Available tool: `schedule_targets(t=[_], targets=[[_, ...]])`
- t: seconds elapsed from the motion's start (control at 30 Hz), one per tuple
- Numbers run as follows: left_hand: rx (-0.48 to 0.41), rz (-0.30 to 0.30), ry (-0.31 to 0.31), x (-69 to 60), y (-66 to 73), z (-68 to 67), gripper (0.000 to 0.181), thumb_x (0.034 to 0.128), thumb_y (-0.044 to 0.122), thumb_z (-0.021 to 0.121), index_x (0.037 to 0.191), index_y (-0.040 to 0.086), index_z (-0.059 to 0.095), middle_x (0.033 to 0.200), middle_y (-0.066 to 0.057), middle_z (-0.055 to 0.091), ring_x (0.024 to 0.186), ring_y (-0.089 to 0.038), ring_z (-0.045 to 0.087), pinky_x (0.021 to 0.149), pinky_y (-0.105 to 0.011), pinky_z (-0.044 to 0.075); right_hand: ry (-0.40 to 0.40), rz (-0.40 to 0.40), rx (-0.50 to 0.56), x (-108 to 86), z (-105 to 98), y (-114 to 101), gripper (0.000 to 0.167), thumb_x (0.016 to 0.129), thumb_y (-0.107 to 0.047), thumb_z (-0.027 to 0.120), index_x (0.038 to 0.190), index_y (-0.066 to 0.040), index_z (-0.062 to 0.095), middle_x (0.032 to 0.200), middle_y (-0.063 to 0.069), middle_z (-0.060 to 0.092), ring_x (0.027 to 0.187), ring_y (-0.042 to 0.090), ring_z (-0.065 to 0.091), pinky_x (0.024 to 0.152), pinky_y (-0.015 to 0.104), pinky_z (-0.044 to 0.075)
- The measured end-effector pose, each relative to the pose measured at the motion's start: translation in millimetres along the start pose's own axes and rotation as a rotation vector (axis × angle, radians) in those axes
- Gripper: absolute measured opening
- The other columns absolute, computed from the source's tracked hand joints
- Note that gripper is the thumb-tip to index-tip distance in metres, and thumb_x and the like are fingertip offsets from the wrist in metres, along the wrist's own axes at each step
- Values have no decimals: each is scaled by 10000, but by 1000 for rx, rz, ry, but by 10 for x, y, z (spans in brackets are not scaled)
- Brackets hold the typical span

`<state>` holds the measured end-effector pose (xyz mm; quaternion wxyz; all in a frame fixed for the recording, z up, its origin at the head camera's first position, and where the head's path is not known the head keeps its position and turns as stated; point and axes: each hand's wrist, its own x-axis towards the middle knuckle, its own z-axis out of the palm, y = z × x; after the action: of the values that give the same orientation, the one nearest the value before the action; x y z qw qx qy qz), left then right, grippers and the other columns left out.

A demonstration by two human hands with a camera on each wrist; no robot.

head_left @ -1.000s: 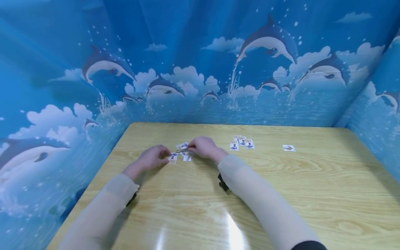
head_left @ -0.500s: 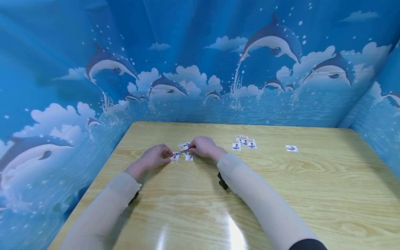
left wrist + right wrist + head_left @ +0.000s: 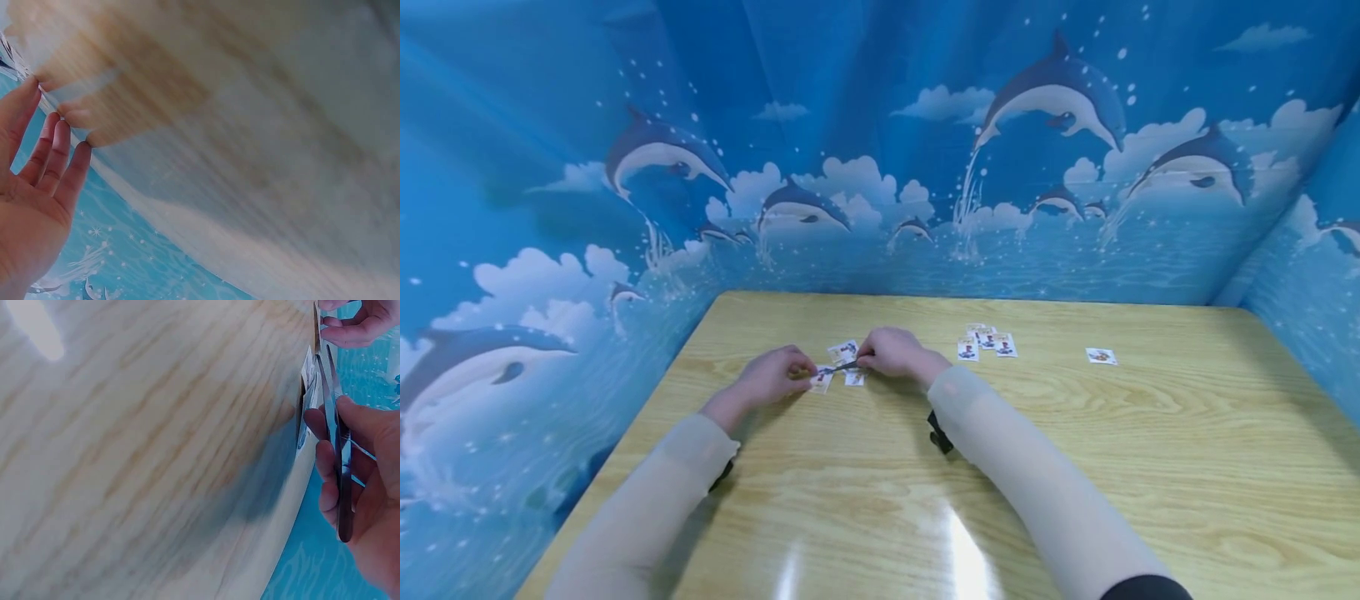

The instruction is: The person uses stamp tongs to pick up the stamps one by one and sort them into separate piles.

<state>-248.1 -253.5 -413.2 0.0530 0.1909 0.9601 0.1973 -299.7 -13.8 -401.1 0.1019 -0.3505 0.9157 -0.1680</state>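
Note:
My left hand [image 3: 769, 377] pinches the left edge of a small white picture card [image 3: 822, 382] between thumb and index finger. In the left wrist view, its other fingertips [image 3: 86, 145] rest on the table. My right hand [image 3: 895, 352] holds metal tweezers [image 3: 338, 444], whose tips point left to that card in the head view. Whether the tips grip the card is too small to tell. Another picture card [image 3: 842, 351] lies just behind the tweezers, and one more card [image 3: 854, 378] lies below them, partly covered.
On the wooden table [image 3: 880, 500], a group of several overlapping picture cards [image 3: 987, 340] lies right of my right hand. A single card [image 3: 1101, 357] sits farther right. A blue dolphin-print curtain [image 3: 880, 167] stands behind the table and at its sides.
The tweezers' tips have come down to the card at my left hand, and my right hand has shifted slightly right. The whole view has also shifted a little.

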Motion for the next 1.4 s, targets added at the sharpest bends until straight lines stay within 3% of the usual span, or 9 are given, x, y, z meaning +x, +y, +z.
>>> schedule_targets(t=[0.6, 0.87, 1.1, 1.4], targets=[[0, 10, -12, 45, 52, -7, 195, 895, 175, 712, 1077, 106, 707, 1051, -36, 619, 986, -272, 618, 863, -461, 489, 69, -22, -15, -36, 51, 6, 193, 988, -183, 580, 1034, -162, 766, 993, -16, 717, 906, 161, 653, 845, 349, 499], [-90, -11, 27, 54, 95, -79, 164, 911, 190, 695, 1050, 106, 719, 969, -35, 653, 863, -213, 625, 779, -431, 501, 112, -41, 5, -172, -9, 37, 206, 994, -187, 573, 1092, -153, 750, 1064, 2, 713, 955, 164, 655, 888, 354, 490], [-87, 67, 104, 70, 275, -130, 172, 909, 232, 699, 1043, 127, 722, 1016, -33, 669, 888, -208, 632, 779, -435, 503, 150, -39, 71, -457, -230, 161, 222, 987, -195, 583, 1121, -100, 732, 921, -17, 716, 846, 141, 654, 819, 364, 508], [-88, 319, 174, 150, 647, -19, 122, 885, 188, 730, 982, 114, 727, 973, -14, 670, 828, -155, 637, 720, -375, 515, 188, -40, 144, -1055, -400, 395, 195, 969, -165, 613, 1075, -65, 743, 835, -24, 699, 688, 65, 606, 641, 303, 493]])
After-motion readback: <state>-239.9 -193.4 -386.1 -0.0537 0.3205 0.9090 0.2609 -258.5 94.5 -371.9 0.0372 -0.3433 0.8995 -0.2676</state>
